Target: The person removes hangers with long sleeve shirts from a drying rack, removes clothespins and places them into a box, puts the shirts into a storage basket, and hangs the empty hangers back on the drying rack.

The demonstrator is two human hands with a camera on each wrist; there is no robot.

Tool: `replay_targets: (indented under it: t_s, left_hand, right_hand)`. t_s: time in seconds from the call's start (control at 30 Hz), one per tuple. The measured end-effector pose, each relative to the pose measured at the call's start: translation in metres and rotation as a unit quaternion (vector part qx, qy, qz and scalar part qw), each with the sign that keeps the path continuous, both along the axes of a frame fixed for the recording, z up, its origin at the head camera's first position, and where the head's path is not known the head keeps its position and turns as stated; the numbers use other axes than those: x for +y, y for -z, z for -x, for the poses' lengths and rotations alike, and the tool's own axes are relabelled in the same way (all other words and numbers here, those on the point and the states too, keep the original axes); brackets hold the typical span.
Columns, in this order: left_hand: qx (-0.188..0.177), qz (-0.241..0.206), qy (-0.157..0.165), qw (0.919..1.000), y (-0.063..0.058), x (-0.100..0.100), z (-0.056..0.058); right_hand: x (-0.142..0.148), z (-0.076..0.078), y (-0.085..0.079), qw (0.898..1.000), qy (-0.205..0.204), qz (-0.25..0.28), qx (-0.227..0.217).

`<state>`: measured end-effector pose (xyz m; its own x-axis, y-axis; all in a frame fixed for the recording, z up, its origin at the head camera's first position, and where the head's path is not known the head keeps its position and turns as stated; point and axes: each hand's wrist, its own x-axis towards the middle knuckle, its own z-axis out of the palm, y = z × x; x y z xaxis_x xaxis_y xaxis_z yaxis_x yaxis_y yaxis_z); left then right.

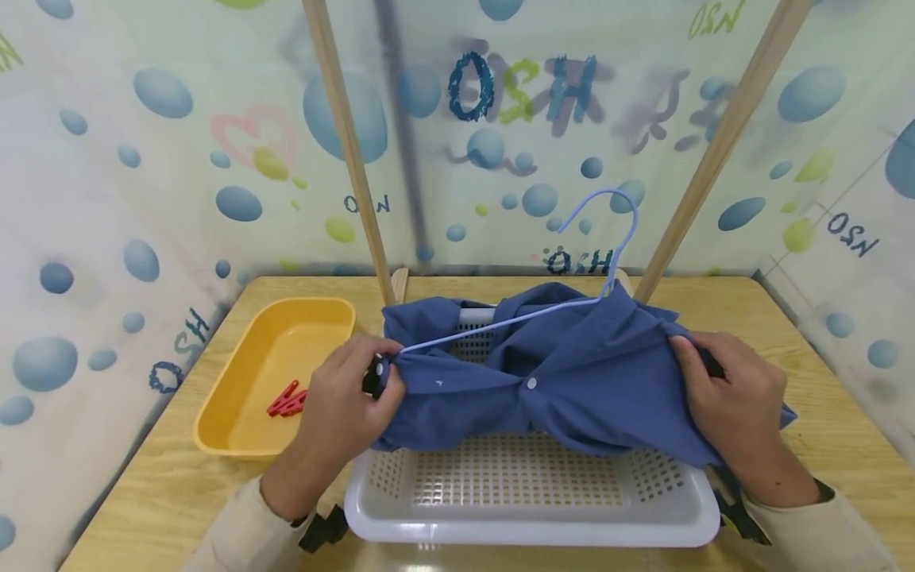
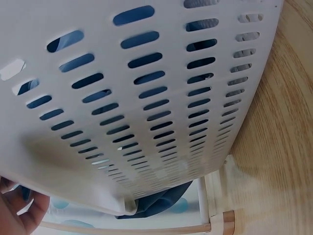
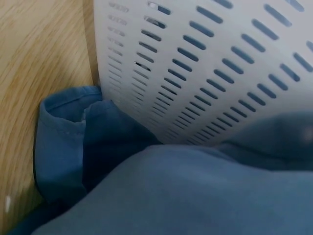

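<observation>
A blue buttoned shirt (image 1: 608, 389) lies bunched over a white perforated basket (image 1: 529, 531). A light-blue hanger (image 1: 515, 319) sits partly inside it, its hook standing up above the cloth and its right arm hidden under the fabric. At the hanger's left end, my left hand (image 1: 350, 397) pinches the shirt's edge between thumb and fingers. My right hand (image 1: 739, 405) grips the cloth on the right side, thumb on top. In the right wrist view, shirt fabric (image 3: 195, 191) fills the lower part, and a folded end of it hangs beside the basket wall (image 3: 161, 73).
Left of the basket stands a yellow tray (image 1: 239, 357) with red clothespins (image 1: 286, 400) in it. Two wooden poles (image 1: 350, 151) rise behind the basket from the wooden table (image 1: 808, 405). A patterned curtain (image 1: 457, 183) hangs at the back and sides.
</observation>
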<state>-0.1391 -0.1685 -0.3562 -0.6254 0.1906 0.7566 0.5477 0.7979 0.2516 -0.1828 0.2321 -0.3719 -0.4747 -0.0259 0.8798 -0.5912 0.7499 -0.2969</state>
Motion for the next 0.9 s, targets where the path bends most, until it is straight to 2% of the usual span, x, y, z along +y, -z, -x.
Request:
replay_targets:
  t_s: [0.5, 0.9]
  left_hand:
    - [-0.023, -0.004, 0.001, 0.9997, 0.0020, 0.0017, -0.0005]
    - [-0.063, -0.021, 0.011, 0.9977, 0.0030, 0.0018, 0.0005]
  right_hand:
    - [-0.0001, -0.0010, 0.0004, 1.000, -0.001, 0.011, -0.002]
    - [-0.0002, -0.0006, 0.0010, 1.000, -0.021, 0.006, -0.003]
